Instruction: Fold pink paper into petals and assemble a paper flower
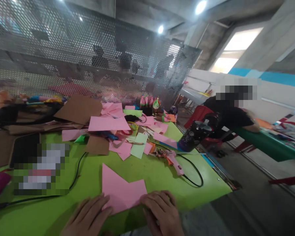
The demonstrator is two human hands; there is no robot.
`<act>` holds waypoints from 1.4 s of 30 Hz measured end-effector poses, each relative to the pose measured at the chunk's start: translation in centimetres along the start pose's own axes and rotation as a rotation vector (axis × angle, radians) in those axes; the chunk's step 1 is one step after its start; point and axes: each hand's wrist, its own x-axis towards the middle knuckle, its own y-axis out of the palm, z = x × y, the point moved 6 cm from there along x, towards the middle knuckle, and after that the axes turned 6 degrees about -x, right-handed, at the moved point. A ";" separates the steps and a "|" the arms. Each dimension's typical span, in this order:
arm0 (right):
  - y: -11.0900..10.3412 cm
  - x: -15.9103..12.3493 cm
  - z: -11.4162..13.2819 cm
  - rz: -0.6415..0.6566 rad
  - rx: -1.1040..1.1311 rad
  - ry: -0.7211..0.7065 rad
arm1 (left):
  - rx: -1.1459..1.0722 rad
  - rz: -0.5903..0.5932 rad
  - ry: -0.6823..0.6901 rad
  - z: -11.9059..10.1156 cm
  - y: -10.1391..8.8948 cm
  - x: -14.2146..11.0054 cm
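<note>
**One pink sheet (121,195), two bare hands**

Item: the pink sheet, notched along its far edge, flat at the near side of a lime-green tabletop (206,175), between the person's hands.
Left hand (89,213): fingers extended, close together, tips upon the sheet's left side.
Right hand (162,208): fingers bent, tips at its right corner. Whether either hand pinches the paper, I cannot tell.
Beyond, to the right: pink glue gun (174,162), black cord looped; dark tumbler (193,136).
Farther back: brown cardboard (80,109), a pale green slip (139,146).
At a dark green table (272,149): one co-worker (231,113), black top.
</note>
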 end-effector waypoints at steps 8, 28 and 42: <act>-1.2 6.6 -2.8 -0.093 0.015 0.141 | -0.152 0.059 -0.267 0.8 1.8 4.3; -1.3 0.4 -3.7 0.065 0.356 0.234 | -0.192 -0.048 -0.047 -2.6 -2.1 2.7; -0.7 0.8 -1.9 0.259 0.372 0.090 | -0.138 0.014 0.015 -2.5 -1.1 1.5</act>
